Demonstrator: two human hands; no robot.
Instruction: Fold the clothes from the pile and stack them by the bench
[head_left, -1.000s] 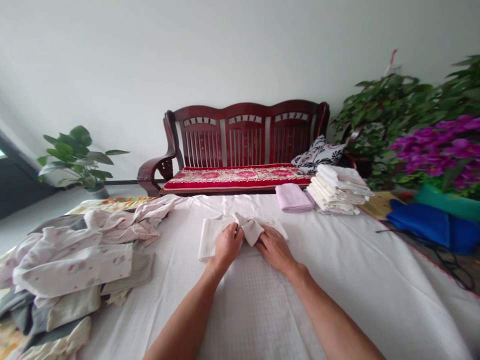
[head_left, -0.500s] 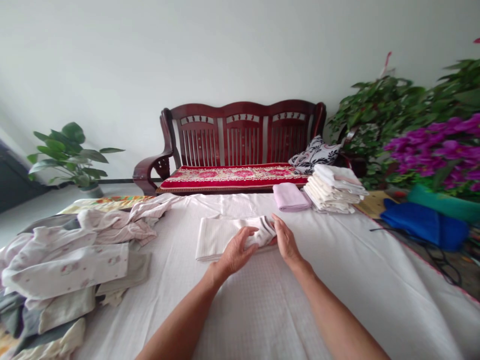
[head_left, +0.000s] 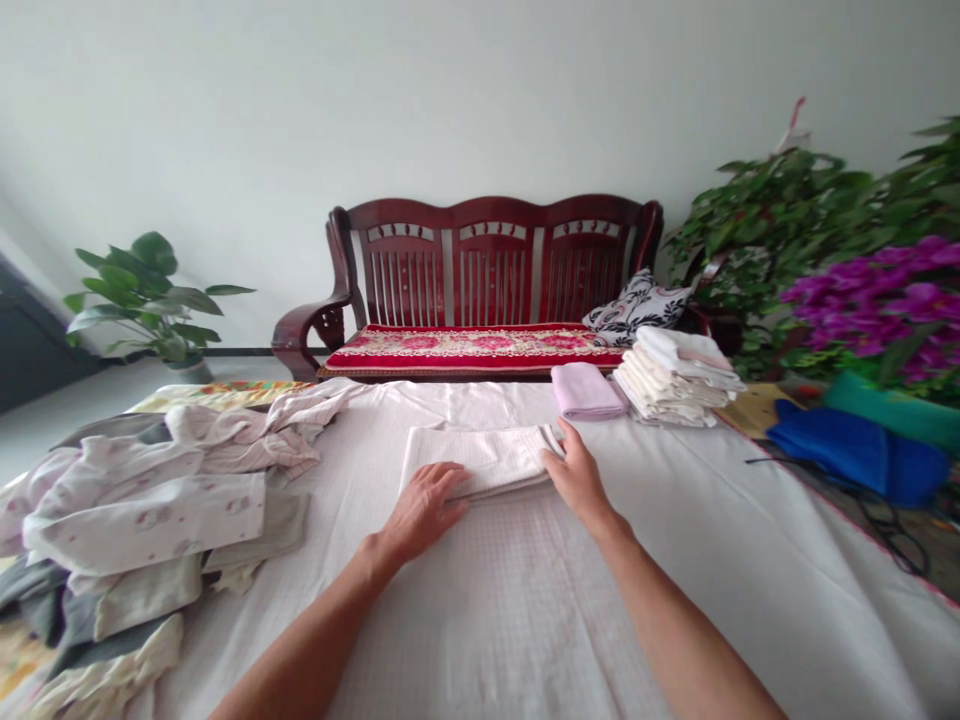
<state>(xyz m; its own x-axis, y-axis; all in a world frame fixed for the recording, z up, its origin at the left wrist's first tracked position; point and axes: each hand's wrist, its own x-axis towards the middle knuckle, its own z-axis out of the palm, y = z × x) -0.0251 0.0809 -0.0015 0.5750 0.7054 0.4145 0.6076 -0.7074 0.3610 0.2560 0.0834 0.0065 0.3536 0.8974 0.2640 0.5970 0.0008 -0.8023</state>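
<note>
A white garment (head_left: 487,455), folded into a flat rectangle, lies on the white cloth covering in front of me. My left hand (head_left: 431,500) rests on its near left part, palm down with the fingers stretched out. At the right end, my right hand (head_left: 577,470) grips the folded edge, the thumb over the top and the fingers along the outer side. Just beyond it sits a folded lilac cloth (head_left: 587,390). Beside that is a stack of folded white clothes (head_left: 675,375).
Loose clothes (head_left: 142,520) are heaped on the left of the white cloth covering (head_left: 487,620). A blue cloth bundle (head_left: 859,450) and black cords lie at the right. Behind stand a wooden bench (head_left: 491,265) and a potted plant (head_left: 154,300); purple flowers (head_left: 885,305) rise at right.
The striped end of the garment has been turned out of sight, leaving a plain folded surface. My left hand has moved left across it; my right hand has stayed at the right edge.
</note>
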